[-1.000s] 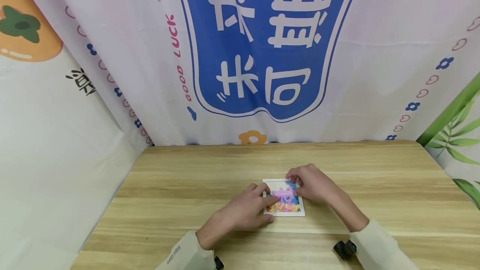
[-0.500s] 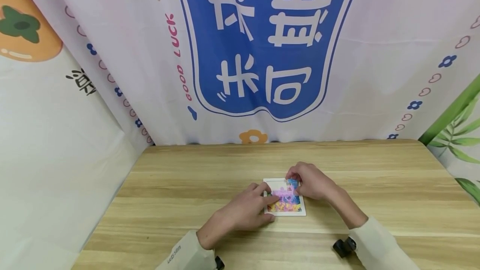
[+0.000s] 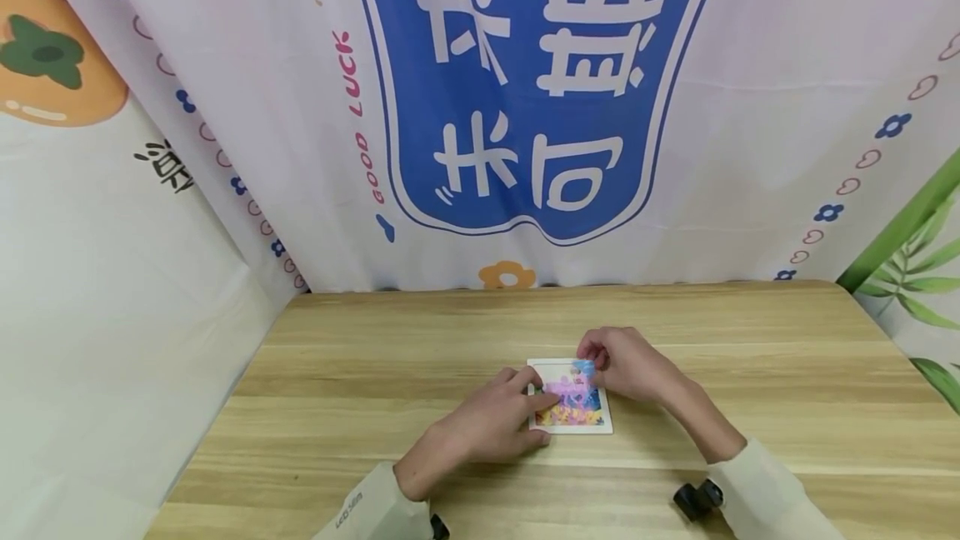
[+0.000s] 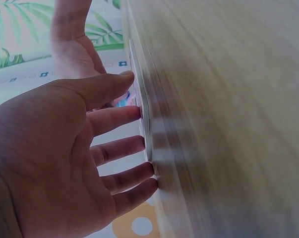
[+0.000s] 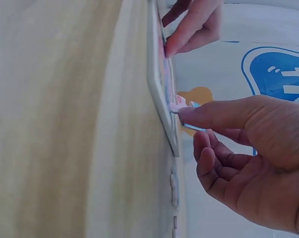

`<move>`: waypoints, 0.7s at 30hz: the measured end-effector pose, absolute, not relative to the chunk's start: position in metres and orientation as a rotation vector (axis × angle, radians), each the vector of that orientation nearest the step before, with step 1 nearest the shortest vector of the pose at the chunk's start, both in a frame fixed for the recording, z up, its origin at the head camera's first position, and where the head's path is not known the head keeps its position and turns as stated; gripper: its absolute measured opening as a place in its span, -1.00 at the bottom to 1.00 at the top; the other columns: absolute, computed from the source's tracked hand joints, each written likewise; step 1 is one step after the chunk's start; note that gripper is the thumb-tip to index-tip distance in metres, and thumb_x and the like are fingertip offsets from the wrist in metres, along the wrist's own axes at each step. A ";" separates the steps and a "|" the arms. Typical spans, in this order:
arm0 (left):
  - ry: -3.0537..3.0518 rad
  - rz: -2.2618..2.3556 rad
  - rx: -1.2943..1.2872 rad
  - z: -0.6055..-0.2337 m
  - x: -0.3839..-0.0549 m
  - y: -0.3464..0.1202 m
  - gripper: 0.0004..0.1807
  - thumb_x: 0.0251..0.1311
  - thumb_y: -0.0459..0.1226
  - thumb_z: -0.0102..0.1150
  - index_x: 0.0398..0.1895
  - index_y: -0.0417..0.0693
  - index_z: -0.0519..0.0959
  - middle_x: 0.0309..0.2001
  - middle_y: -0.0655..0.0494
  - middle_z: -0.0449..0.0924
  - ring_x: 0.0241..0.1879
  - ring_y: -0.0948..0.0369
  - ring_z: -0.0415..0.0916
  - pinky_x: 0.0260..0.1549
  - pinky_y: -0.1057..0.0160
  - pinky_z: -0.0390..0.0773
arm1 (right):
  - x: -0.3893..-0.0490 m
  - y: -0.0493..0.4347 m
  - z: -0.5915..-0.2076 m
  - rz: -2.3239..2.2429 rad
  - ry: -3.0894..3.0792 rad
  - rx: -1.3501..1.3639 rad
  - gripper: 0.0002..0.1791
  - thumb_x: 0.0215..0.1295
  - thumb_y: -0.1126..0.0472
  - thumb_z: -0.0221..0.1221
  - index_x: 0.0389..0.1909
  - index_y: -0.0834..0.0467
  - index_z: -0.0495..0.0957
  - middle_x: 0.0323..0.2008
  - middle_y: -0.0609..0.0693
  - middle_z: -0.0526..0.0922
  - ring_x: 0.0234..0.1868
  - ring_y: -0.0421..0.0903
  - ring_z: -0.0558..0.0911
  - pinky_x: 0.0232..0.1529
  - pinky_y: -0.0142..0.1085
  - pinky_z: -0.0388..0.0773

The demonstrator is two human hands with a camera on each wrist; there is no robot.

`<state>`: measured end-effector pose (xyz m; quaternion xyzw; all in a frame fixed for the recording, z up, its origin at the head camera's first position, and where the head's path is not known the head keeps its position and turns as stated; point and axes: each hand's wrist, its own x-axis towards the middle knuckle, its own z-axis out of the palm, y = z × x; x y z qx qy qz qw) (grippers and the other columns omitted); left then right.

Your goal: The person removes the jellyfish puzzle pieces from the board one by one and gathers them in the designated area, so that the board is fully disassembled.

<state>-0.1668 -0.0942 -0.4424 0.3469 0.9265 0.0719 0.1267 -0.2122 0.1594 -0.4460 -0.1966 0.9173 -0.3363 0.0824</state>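
A small square jigsaw puzzle point(image 3: 570, 417) in a white frame lies on the wooden table, its picture pink, blue and yellow with a pale area at the upper left. My left hand point(image 3: 495, 415) rests on its left side, fingers nearly straight, fingertips on the picture and thumb by the near edge. In the left wrist view these fingertips line up along the frame edge point(image 4: 145, 116). At the upper right corner my right hand point(image 3: 626, 367) pinches a blue and pink jigsaw piece point(image 5: 179, 105) between thumb and fingers. The piece stands tilted from the board, partly hidden by the thumb.
The wooden table point(image 3: 337, 407) reaches back to a printed cloth point(image 3: 712, 232) hanging behind it. Another white cloth point(image 3: 150, 315) hangs at the left. A black wrist device point(image 3: 697, 500) sits at my right sleeve.
My right hand has shifted slightly right, and the blue corner piece in its fingers now tips up from the picture. The left hand stays in place.
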 end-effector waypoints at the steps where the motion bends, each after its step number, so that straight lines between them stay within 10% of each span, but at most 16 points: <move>1: 2.697 0.213 1.009 -0.443 -0.167 -0.094 -0.42 0.47 0.09 0.30 0.51 0.32 0.53 0.29 0.22 0.46 0.14 0.22 0.38 0.13 0.25 0.57 | -0.212 0.160 -0.445 -1.014 2.740 -0.577 -0.79 0.27 0.44 0.42 -0.18 0.11 0.70 -0.32 -0.09 0.65 -0.26 -0.15 0.56 -0.23 -0.35 0.56; 21: 2.697 0.216 1.000 -0.443 -0.167 -0.094 -0.41 0.47 0.10 0.30 0.52 0.33 0.52 0.29 0.25 0.46 0.17 0.23 0.38 0.16 0.24 0.56 | -0.208 0.171 -0.442 -1.051 2.760 -0.652 -0.83 0.45 0.37 0.24 -0.14 0.05 0.74 -0.33 -0.13 0.69 -0.30 -0.19 0.56 -0.26 -0.37 0.53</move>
